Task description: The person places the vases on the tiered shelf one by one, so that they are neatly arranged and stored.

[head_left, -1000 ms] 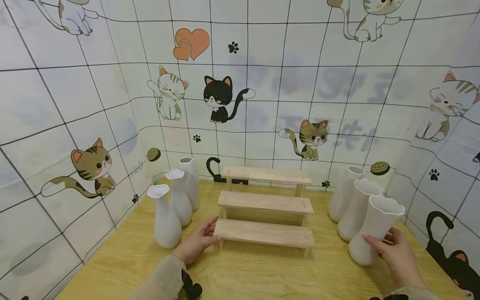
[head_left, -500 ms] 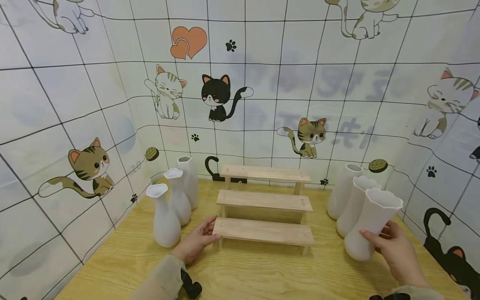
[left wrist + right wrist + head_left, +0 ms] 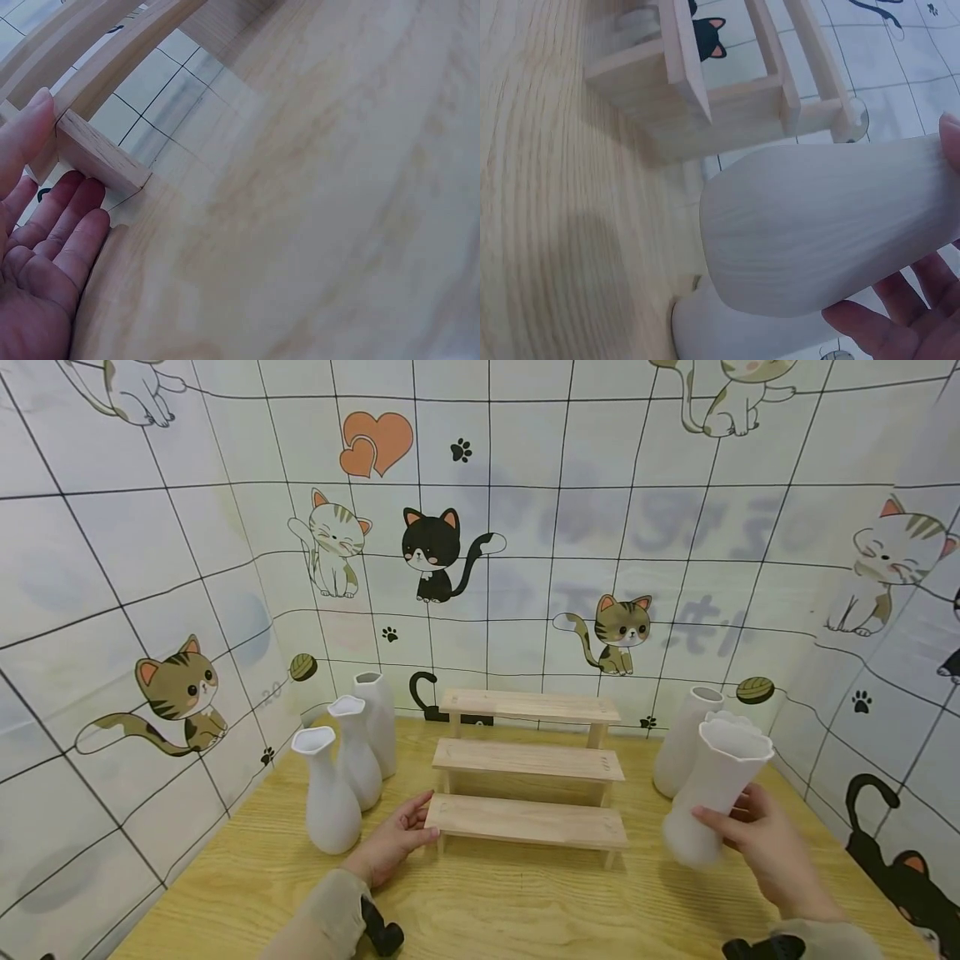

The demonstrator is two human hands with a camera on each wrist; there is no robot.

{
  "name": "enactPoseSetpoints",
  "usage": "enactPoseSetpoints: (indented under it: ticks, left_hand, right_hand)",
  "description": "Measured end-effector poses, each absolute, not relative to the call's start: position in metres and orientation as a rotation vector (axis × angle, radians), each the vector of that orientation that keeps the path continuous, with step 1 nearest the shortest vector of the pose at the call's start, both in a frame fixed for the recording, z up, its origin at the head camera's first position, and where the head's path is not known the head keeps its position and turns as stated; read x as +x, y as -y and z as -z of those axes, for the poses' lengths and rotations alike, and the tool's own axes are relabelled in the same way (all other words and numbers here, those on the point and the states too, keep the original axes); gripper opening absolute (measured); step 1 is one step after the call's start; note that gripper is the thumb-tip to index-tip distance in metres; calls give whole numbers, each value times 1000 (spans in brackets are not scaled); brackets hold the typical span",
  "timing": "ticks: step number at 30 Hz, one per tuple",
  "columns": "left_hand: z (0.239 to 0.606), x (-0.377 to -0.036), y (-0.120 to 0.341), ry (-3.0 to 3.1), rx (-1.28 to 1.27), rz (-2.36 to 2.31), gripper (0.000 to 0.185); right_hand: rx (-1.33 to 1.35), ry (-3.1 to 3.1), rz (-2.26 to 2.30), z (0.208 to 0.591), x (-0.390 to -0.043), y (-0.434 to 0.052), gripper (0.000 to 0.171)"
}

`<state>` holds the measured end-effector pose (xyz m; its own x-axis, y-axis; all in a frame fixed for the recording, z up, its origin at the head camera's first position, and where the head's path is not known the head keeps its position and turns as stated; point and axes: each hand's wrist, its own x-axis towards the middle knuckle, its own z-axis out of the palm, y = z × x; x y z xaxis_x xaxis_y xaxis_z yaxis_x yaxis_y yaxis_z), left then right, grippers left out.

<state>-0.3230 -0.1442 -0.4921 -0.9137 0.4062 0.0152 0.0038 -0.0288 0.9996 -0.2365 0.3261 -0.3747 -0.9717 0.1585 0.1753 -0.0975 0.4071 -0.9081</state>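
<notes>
The lifted vase [image 3: 708, 793] hides most of the vase behind it [image 3: 726, 718]; its base looks motion-blurred.

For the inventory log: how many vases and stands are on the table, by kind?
White vases: 6, three at left, two standing at right, one gripped by the right hand at.
Wooden stepped stand: 1.
Total: 7.

Your views carry almost no readable text: faint "20" on left wall [image 3: 272, 692]; blurred grey characters on back wall [image 3: 660, 527], illegible.
</notes>
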Motion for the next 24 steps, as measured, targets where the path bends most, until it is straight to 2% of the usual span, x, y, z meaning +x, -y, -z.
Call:
enactPoseSetpoints:
  ticks: [4,9,24]
  left_hand:
    - [487,-321,144,-1955,417,-2023,75]
    - [476,-314,143,-1930,405,-2027,76]
    - [491,-323,145,-1961,434,-2020,74]
  right_hand:
    - [-46,2447,-1590,369,-238,-316,72]
    - [24,2441,-1619,364,-240,-302,72]
    - [183,2396,-1740,361,-251,-273,69]
